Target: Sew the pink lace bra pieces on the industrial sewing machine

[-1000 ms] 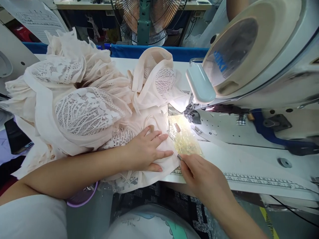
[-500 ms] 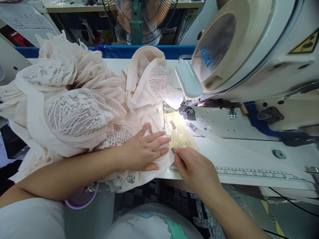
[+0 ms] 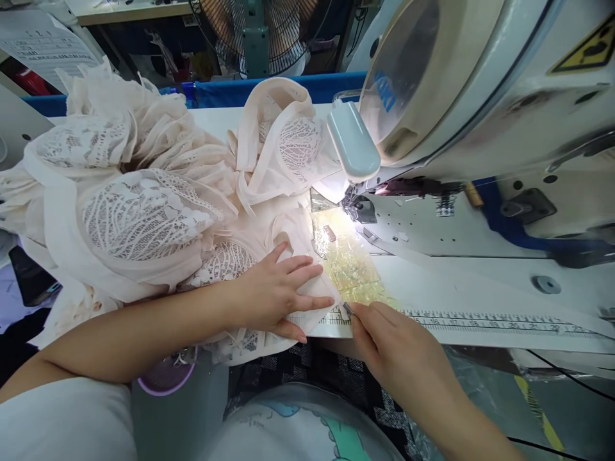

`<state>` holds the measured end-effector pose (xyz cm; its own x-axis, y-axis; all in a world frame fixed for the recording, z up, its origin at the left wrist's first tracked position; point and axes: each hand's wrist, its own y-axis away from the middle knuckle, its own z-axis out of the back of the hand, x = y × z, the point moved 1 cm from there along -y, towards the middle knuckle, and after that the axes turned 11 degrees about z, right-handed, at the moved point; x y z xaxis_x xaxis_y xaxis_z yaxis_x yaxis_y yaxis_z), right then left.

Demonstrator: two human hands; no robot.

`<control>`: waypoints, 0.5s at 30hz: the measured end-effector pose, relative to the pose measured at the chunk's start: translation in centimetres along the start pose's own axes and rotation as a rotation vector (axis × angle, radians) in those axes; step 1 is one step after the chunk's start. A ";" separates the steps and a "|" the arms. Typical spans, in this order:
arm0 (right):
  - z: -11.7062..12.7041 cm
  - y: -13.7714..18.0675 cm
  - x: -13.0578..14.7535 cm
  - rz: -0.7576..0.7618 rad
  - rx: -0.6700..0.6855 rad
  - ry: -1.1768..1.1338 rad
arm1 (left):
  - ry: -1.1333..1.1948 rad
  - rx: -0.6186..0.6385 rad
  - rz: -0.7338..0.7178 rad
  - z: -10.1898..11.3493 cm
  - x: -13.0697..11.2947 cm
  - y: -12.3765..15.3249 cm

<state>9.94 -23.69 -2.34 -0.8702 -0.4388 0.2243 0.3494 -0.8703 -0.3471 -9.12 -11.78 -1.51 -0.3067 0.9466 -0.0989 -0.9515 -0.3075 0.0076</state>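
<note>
My left hand (image 3: pixel 281 294) lies flat with spread fingers on a cream bra (image 3: pixel 288 237), pressing its fabric to the table. At the tapered end of that fabric, my right hand (image 3: pixel 396 339) pinches a small grey metal piece (image 3: pixel 347 308); the rest of it is hidden in my fingers, so I cannot tell its kind. The metal piece touches or nearly touches the fabric tip. Another bra (image 3: pixel 300 147) with a lace cup stands behind, and a large heap of cream lace bras (image 3: pixel 148 214) lies left of my hand.
On the right stands a sewing machine (image 3: pixel 432 83), its lit needle area (image 3: pixel 358 205) beyond my right hand. Yellowish clear tape (image 3: pixel 353 269) covers the table by it. A printed ruler (image 3: pixel 480 320) runs along the front edge. A purple-rimmed basket (image 3: pixel 166 390) sits below, a fan (image 3: pixel 257 38) behind.
My right hand has moved slightly right with the metal piece, and the fabric tip now reaches out in a narrow point. My left hand stays on the fabric, fingers spread wider. The view has shifted slightly.
</note>
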 end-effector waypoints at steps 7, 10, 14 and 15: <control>-0.2 -1.5 -0.2 0.008 -0.118 -0.015 | -0.029 -0.016 -0.003 -0.1 -0.1 0.0; -1.2 -2.4 -0.3 -0.001 -0.091 -0.007 | -0.041 -0.031 -0.003 -0.1 -0.2 0.0; -1.6 -2.0 -0.2 0.003 -0.072 -0.001 | -0.028 -0.053 0.001 -0.2 -0.2 0.1; -1.4 -1.7 -0.1 0.010 -0.073 0.003 | -0.021 -0.055 0.001 -0.2 -0.2 0.1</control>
<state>8.93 -21.84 -3.02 -0.8678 -0.4465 0.2179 0.3317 -0.8472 -0.4150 -9.13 -11.98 -1.65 -0.3087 0.9480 -0.0778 -0.9487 -0.3128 -0.0466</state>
